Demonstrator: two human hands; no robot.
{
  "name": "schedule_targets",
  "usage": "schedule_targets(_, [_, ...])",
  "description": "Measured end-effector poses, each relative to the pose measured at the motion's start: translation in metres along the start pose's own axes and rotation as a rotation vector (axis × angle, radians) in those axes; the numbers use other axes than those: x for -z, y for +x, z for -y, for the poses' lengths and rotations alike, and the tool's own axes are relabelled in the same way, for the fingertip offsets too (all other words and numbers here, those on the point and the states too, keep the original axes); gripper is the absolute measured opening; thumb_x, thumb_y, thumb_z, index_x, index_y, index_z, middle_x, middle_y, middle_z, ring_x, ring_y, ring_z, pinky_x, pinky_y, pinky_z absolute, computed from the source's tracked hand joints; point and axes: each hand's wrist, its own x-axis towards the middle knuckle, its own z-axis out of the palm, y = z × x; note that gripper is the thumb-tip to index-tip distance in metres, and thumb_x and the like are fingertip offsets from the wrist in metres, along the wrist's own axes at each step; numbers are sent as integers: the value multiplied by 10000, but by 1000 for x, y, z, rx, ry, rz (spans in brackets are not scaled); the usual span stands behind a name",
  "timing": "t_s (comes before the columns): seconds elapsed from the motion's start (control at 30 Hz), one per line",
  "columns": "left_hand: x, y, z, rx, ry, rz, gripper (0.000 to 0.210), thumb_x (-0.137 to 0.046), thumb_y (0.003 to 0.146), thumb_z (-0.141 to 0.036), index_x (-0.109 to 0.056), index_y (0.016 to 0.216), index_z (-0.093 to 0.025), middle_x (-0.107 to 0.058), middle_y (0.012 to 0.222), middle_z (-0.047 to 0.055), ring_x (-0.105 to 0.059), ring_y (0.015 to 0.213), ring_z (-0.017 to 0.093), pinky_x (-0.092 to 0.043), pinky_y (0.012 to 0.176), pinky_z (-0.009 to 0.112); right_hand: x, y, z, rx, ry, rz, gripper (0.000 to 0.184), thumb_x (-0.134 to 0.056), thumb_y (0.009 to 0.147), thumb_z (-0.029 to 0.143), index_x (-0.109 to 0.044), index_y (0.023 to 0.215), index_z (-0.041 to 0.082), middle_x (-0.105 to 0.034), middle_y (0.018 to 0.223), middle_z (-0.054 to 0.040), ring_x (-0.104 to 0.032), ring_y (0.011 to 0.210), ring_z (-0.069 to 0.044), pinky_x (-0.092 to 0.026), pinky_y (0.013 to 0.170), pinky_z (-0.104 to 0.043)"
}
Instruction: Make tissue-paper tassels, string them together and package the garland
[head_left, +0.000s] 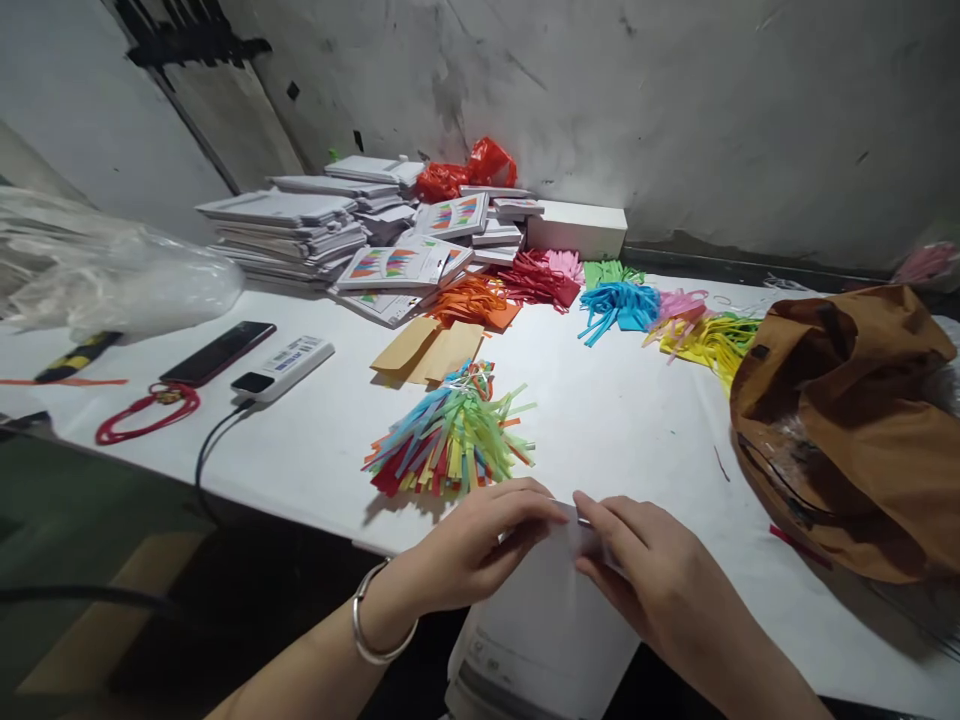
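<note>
A flat white box (551, 625) with small print near its lower end hangs tilted over the table's front edge. My left hand (484, 540), with a silver bangle on the wrist, grips the left side of its upper end. At the right of that same end, my right hand (660, 560) has thumb and fingers closed on the edge. The fingertips partly hide this end. Just beyond my left hand lies a bundle of multicoloured paper tassels (454, 435). Two brown paper envelopes (431, 350) lie behind the bundle.
Stacked white boxes (285, 215) and printed boxes (397, 262) stand at the back. Orange (469, 298), blue (621, 305) and yellow tassels (705, 338) lie in piles. A brown bag (862, 430) is at right; a phone (219, 352), power bank (283, 368) and cutter (79, 357) at left.
</note>
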Motion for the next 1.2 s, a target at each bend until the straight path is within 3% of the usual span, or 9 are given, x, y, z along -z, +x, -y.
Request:
schedule_targets(0.1, [-3, 0, 0, 27, 18, -5, 271, -513, 966, -103, -586, 1212, -191, -670, 1022, 80, -605, 931, 175, -495, 809, 297, -1, 9, -3, -18, 61, 93, 335, -499, 982, 163, -470, 1315, 140, -645, 971, -100, -654, 806, -240, -575, 652, -372])
schedule_targets(0.27, [-2, 5, 1, 80, 14, 51, 200, -509, 988, -195, -587, 1172, -185, -678, 1022, 90, -599, 947, 196, -490, 843, 325, 6, 14, -15, -20, 101, 207, 287, -517, 947, 155, -467, 1227, 194, -642, 983, -66, -668, 822, -223, -560, 677, -347])
schedule_targets(0.57, [-5, 9, 6, 102, -12, 86, 206, -476, 994, -175, -578, 1173, -177, -663, 1118, 109, -606, 1032, 203, -480, 902, 327, 5, 13, -19, -120, 97, 231, 167, -423, 1003, 234, -483, 1157, 217, -676, 951, -55, -676, 750, -188, -486, 610, -280])
schedule_targets(0.73, [-9, 8, 6, 100, -28, 85, 214, -496, 980, -162, -577, 1178, -167, -669, 1118, 109, -617, 1028, 197, -483, 887, 305, 9, 19, -21, -252, 148, 417, 33, -464, 969, 221, -440, 971, 243, -639, 748, 27, -569, 588, -151, -370, 528, -249])
schedule_targets(0.8, [-11, 8, 5, 112, -24, 85, 223, -500, 964, -134, -572, 1171, -173, -671, 1097, 97, -618, 1013, 193, -481, 879, 300, 11, 24, -22, -290, 194, 459, 116, -507, 935, 206, -408, 894, 251, -604, 711, 49, -525, 577, -137, -342, 521, -236])
schedule_targets(0.93, [-12, 7, 5, 125, -6, 66, 296, -489, 903, -48, -566, 1159, -175, -660, 1050, 78, -610, 968, 182, -477, 852, 289, 17, 32, -23, -308, 300, 474, 138, -551, 898, 197, -431, 845, 239, -549, 688, 60, -474, 590, -118, -326, 529, -227])
schedule_targets(1.0, [-12, 7, 7, 116, 0, 50, 321, -478, 890, -33, -565, 1164, -177, -652, 1064, 82, -605, 963, 181, -478, 842, 288, 20, 32, -24, -298, 357, 491, 39, -543, 913, 228, -505, 922, 224, -560, 715, 45, -474, 608, -120, -342, 544, -233])
schedule_targets(1.07, [-11, 6, 8, 107, 1, 42, 327, -470, 892, -34, -567, 1169, -179, -649, 1071, 85, -603, 964, 182, -481, 838, 289, 22, 31, -24, -297, 387, 505, 85, -531, 925, 249, -550, 998, 211, -580, 748, 29, -479, 627, -124, -359, 561, -240])
schedule_targets(1.2, [-14, 6, 8, 120, -19, 43, 278, -515, 927, -117, -565, 1192, -187, -653, 1099, 95, -610, 1000, 200, -487, 873, 315, 20, 28, -26, -333, 372, 489, 39, -523, 920, 226, -529, 886, 207, -557, 715, 38, -453, 611, -114, -339, 548, -230])
